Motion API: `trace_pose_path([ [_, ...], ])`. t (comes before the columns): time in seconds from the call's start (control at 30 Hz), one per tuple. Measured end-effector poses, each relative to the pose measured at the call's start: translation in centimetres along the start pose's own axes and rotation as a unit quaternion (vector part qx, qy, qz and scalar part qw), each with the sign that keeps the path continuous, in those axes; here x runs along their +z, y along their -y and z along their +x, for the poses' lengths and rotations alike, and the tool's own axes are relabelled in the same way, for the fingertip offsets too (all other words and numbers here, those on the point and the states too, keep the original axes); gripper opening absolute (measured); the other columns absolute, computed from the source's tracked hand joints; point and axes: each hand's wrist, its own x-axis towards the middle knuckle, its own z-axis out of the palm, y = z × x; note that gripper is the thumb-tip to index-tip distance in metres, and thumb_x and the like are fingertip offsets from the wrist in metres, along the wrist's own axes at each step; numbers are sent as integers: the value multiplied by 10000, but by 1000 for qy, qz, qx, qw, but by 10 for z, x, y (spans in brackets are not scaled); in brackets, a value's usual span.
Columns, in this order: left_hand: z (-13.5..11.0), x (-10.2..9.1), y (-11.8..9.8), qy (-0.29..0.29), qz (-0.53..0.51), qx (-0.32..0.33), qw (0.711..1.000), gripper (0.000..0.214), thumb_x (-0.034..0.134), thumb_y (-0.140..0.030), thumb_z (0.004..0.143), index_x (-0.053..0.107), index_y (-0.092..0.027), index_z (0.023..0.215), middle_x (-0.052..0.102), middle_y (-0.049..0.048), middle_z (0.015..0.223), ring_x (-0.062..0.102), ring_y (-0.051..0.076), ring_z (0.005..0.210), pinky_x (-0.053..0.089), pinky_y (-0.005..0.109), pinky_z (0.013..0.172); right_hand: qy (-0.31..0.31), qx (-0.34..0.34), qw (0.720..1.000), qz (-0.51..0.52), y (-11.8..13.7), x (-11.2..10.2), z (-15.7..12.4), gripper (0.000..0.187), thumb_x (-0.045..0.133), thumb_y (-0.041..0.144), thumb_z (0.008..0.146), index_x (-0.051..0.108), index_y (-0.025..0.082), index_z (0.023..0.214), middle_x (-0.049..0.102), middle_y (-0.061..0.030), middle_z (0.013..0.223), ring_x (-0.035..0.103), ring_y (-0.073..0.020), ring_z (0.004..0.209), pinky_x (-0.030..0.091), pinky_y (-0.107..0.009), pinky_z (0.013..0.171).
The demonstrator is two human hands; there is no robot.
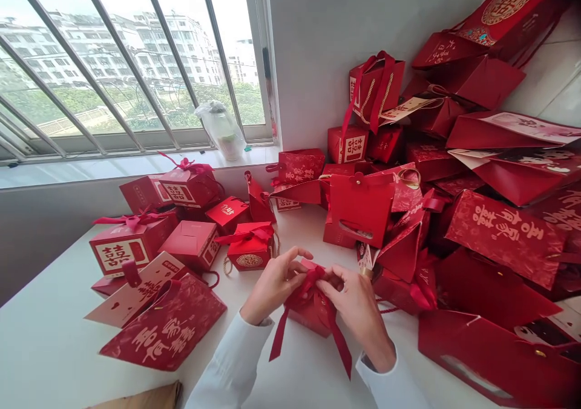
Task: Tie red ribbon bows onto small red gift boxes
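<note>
A small red gift box (311, 318) stands on the white table in front of me, partly covered by my hands. Across its top runs a dark red ribbon (340, 342), gathered in a bow or loop, with two tails hanging down the near side. My left hand (279, 282) pinches the ribbon from the left, thumb and forefinger together. From the right, my right hand (354, 297) pinches the ribbon close to the middle of the box. Whether the knot is tight is hidden by the fingers. Just behind stands another red box with a bow (249, 248).
Red gift boxes with ribbons (136, 239) and a red gift bag (170, 324) stand to the left. A large heap of red boxes and bags (503, 233) fills the right side. A plastic-wrapped cup (222, 130) sits on the windowsill (113, 166) by the barred window.
</note>
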Motion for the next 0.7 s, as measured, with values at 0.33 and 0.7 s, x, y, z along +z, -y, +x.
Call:
trace_pose_path([
  [0.33, 6, 3, 13, -10, -78, -63, 995, 451, 584, -134, 662, 461, -162, 1095, 641, -20, 672, 481, 73, 446, 379, 166, 401, -16, 7, 1000, -20, -3, 5, 0, 144, 530, 292, 807, 624, 244, 708, 658, 19, 652, 546, -176, 636, 362, -246, 585],
  [0.7, 12, 1, 21, 26, -147, -72, 986, 548, 657, -155, 646, 435, -140, 1146, 576, -47, 648, 471, 57, 479, 370, 150, 413, -9, 11, 999, 34, -2, 4, 3, 67, 561, 282, 790, 583, 231, 752, 613, 40, 621, 527, -140, 565, 357, -230, 541],
])
